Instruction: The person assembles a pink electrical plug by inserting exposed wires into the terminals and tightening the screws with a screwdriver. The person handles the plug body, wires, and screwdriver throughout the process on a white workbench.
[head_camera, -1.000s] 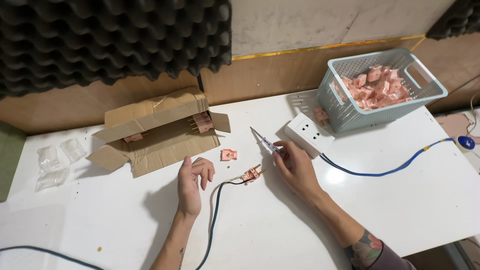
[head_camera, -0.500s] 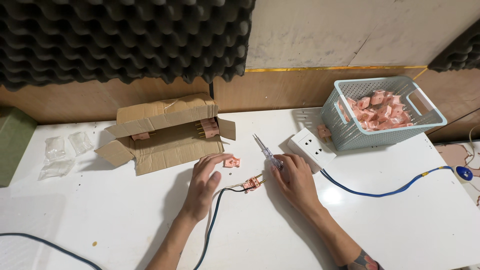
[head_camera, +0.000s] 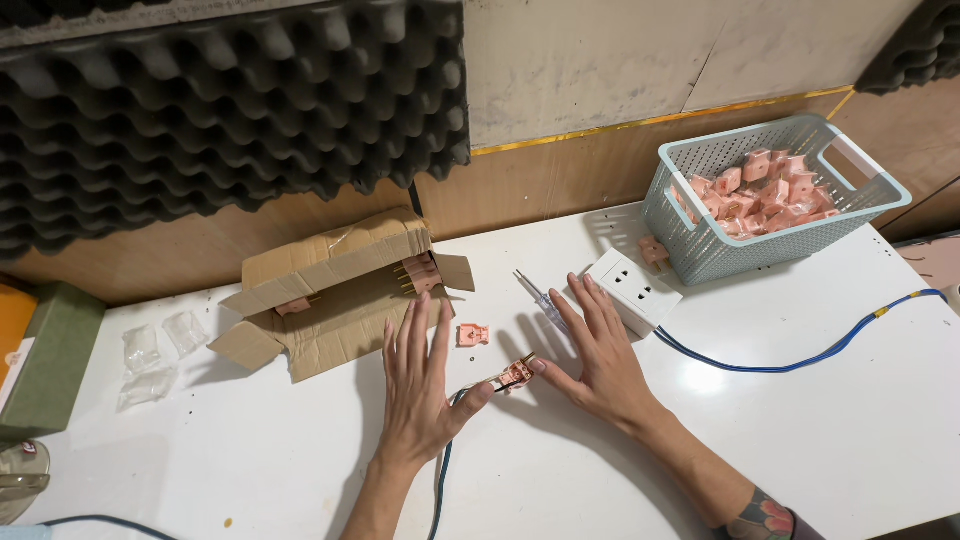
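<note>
Both hands lie flat, fingers spread: left hand (head_camera: 418, 385) and right hand (head_camera: 597, 352) meet thumb tips at a pink plug (head_camera: 516, 374) on a dark cable (head_camera: 443, 470). Nearby: loose pink plug cover (head_camera: 472, 334), screwdriver (head_camera: 538, 295), white power strip (head_camera: 634, 291), cardboard box (head_camera: 335, 290), basket (head_camera: 700, 245).

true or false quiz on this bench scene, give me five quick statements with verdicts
1. The basket holds pink parts. True.
2. Both hands lie open on the table with fingers spread. True.
3. The screwdriver is gripped in the right hand. False: it lies on the table beside the fingers of that hand.
4. The cardboard box stands right of the basket. False: it is to the left, past the left hand.
5. A pink plug on a dark cable sits between the two thumbs. True.
</note>
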